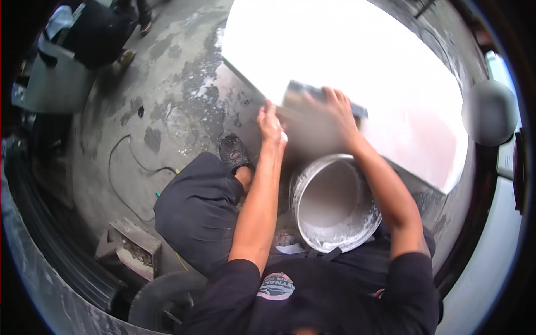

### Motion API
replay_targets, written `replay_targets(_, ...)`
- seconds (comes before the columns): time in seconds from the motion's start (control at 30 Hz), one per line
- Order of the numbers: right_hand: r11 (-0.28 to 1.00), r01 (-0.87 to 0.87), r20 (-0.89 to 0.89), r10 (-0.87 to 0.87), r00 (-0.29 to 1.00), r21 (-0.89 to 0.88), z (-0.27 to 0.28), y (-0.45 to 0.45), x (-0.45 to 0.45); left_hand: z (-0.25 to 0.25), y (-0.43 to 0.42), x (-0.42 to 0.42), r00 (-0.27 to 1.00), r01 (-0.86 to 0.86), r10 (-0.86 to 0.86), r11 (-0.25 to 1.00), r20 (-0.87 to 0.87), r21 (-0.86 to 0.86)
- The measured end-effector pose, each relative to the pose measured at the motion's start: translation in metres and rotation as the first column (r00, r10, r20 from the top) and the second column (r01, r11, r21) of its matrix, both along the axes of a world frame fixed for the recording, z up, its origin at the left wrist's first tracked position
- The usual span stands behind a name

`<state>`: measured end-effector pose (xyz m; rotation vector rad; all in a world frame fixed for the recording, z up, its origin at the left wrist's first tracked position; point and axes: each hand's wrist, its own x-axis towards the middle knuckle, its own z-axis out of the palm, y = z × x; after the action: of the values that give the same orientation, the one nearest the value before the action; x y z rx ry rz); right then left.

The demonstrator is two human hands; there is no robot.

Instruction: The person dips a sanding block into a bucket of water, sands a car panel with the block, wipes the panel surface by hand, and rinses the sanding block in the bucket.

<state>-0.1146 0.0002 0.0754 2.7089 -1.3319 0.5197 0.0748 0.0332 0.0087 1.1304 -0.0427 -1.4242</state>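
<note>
A large white panel (340,50) slants across the space in front of me, with a pinkish-beige patch at its right end. My right hand (339,106) grips a long dark sanding block (304,89) over the panel's near side; motion blurs the fingers and block. At the panel's near edge, my left hand (271,124) has its fingers curled closed. A small white patch shows by that palm, but I cannot tell what the hand holds. Between my legs stands a white-smeared bucket (357,237) with cloudy greyish liquid inside, below my right forearm.
Wet stains mark the concrete floor (167,106). A thin cable (110,167) curves across it at left. Near my left knee are a dusty box-like casing (134,248) and a tyre (151,301). Another person (106,33) is at upper left. A pale vehicle body (491,223) stands at right.
</note>
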Motion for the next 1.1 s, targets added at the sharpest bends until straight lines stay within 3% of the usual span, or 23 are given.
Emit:
replay_targets(0.1,0.94,0.271,-0.051,-0.267,0.962,0.209,0.006,-0.057,0.032,-0.002,0.0,0.003,0.995,0.03,-0.038,0.995,-0.091,-0.091)
replay_targets(0.13,0.934,0.285,-0.058,-0.28,0.958,0.215,0.002,-0.043,0.021,-0.003,0.001,0.003,0.997,0.012,-0.016,0.999,-0.076,-0.049)
replay_targets(0.2,0.997,0.072,0.036,-0.073,0.997,0.04,0.0,-0.007,-0.01,-0.011,-0.001,0.004,0.997,0.02,-0.023,0.999,-0.075,-0.041)
replay_targets(0.23,0.998,0.021,-0.042,-0.019,0.999,0.052,0.0,0.021,-0.03,-0.015,-0.003,0.004,0.998,0.027,-0.029,0.999,-0.064,-0.032)
replay_targets(0.3,0.99,0.023,-0.019,-0.02,1.0,0.137,0.013,0.051,-0.048,-0.011,-0.007,0.001,1.0,0.004,-0.004,1.0,-0.015,0.009)
replay_targets(0.4,0.99,0.142,-0.025,-0.142,0.99,0.015,0.009,-0.012,-0.017,-0.012,-0.001,0.0,0.999,0.041,-0.042,0.999,0.031,0.022)
replay_targets(0.43,0.959,0.274,-0.038,-0.272,0.962,0.068,0.002,-0.04,-0.001,-0.011,-0.002,0.0,0.999,0.034,-0.034,0.999,-0.006,-0.012)
replay_targets(0.53,0.943,0.313,-0.046,-0.31,0.95,0.116,-0.002,-0.034,-0.003,-0.002,-0.001,0.001,0.998,0.03,-0.032,0.999,-0.056,-0.033)
replay_targets(0.6,0.997,0.062,0.006,-0.063,0.998,0.04,-0.004,0.017,-0.038,-0.003,-0.003,-0.002,0.997,0.027,-0.027,1.0,-0.065,-0.002)
replay_targets(0.63,0.997,0.026,0.008,-0.026,1.0,0.078,0.0,0.044,-0.051,-0.005,-0.006,-0.005,0.999,0.004,-0.004,1.0,-0.043,-0.007)
replay_targets(0.73,0.994,0.094,-0.015,-0.094,0.995,0.047,0.007,0.034,-0.037,-0.005,-0.002,-0.005,1.0,-0.02,0.02,0.999,0.015,0.032)
replay_targets(0.8,0.981,0.194,-0.049,-0.194,0.98,-0.003,0.001,-0.025,-0.006,-0.001,-0.004,-0.003,1.0,-0.004,0.004,1.0,0.014,0.021)
replay_targets(0.83,0.963,0.265,-0.08,-0.26,0.962,0.055,0.001,-0.044,0.009,0.001,-0.005,-0.002,1.0,-0.005,0.005,1.0,0.019,0.012)
replay_targets(0.93,0.972,0.225,-0.096,-0.219,0.971,0.063,0.003,-0.016,-0.01,0.0,-0.002,-0.003,0.999,-0.03,0.031,0.999,-0.027,0.034)
replay_targets(1.0,1.0,0.006,-0.001,-0.006,1.0,0.003,-0.002,0.031,-0.038,0.0,-0.002,-0.005,1.0,-0.01,0.009,1.0,-0.026,-0.026)
replay_targets(1.1,0.997,0.068,-0.024,-0.067,0.997,0.033,0.002,0.022,-0.031,0.005,-0.003,-0.01,0.999,-0.038,0.038,0.999,0.038,0.0)
